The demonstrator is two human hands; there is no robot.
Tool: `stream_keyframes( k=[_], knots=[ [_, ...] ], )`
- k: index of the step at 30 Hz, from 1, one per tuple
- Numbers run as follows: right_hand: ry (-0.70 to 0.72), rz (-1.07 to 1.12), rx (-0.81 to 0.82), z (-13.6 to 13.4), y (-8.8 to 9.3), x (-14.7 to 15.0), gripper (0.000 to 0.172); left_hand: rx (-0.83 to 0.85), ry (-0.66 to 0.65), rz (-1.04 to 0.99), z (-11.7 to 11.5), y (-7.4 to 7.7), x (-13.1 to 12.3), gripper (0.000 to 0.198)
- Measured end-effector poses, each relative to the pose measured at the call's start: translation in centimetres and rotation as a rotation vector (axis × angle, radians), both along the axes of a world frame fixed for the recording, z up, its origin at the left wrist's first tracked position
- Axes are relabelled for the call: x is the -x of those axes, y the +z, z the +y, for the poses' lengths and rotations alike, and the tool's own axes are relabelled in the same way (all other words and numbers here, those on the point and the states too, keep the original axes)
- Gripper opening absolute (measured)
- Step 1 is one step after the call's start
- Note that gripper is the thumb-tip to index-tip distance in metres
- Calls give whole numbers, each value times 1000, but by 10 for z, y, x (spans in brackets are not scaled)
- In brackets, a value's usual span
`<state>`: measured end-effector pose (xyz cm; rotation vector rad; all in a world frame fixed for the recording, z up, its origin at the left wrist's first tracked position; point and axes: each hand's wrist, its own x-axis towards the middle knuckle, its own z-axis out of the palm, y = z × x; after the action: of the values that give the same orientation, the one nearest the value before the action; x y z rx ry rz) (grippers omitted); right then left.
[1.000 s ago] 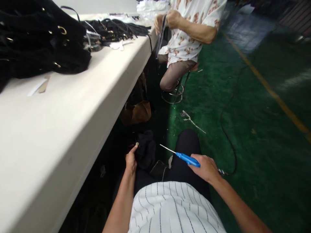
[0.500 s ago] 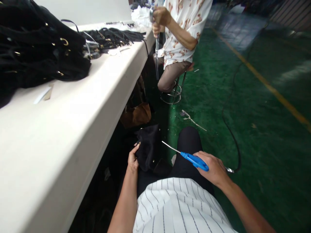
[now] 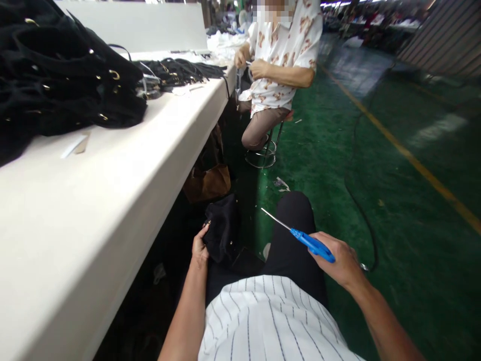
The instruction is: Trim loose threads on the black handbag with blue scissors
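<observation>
My left hand (image 3: pixel 199 246) grips the edge of a black fabric bag (image 3: pixel 223 228) that rests on my lap beside the table's underside. Small metal studs show on the bag. My right hand (image 3: pixel 337 261) is closed on blue-handled scissors (image 3: pixel 311 244), whose thin blades point up and left over my right knee. The scissors' tip is apart from the bag.
A long white table (image 3: pixel 124 165) runs along my left, with a heap of black bags (image 3: pixel 63 85) and black straps (image 3: pixel 176 70) on it. A co-worker in a patterned shirt (image 3: pixel 281 50) sits on a stool (image 3: pixel 263 150) ahead. A brown bag (image 3: pixel 208 183) lies under the table; a black cable (image 3: pixel 356 200) crosses the green floor.
My right hand with the scissors has shifted a little right and the blades tilt higher. My left hand keeps hold of the black bag. The co-worker's hands have dropped to chest height.
</observation>
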<state>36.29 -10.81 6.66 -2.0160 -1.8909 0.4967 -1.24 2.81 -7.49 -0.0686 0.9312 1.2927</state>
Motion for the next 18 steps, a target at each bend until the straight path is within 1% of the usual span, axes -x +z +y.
stream_keyframes(
  k=[2, 5, 7, 9, 11, 14, 16, 18],
  knots=[
    [-30, 11, -11, 1, 1, -5, 19, 10, 5, -7, -1, -3, 2, 31],
    [-73, 14, -11, 2, -3, -16, 17, 15, 9, -8, 1, -14, 8, 36],
    [-91, -3, 24, 3, -6, -21, 16, 24, -3, -22, 3, -19, 11, 36],
    [-75, -30, 81, 5, -9, -17, 15, 41, -3, -38, 3, -19, 13, 36],
    [14, -61, 151, 6, -10, -3, 16, 64, 21, -46, 2, -15, 14, 36],
    [256, -100, 265, 2, -8, 32, 16, 82, 57, -64, 0, -10, 16, 37],
    [402, -97, 342, -1, -5, 54, 19, 84, 49, -87, -1, -10, 17, 37],
    [467, -79, 380, 2, -1, 65, 17, 91, 28, -107, -1, -11, 17, 37]
  ],
)
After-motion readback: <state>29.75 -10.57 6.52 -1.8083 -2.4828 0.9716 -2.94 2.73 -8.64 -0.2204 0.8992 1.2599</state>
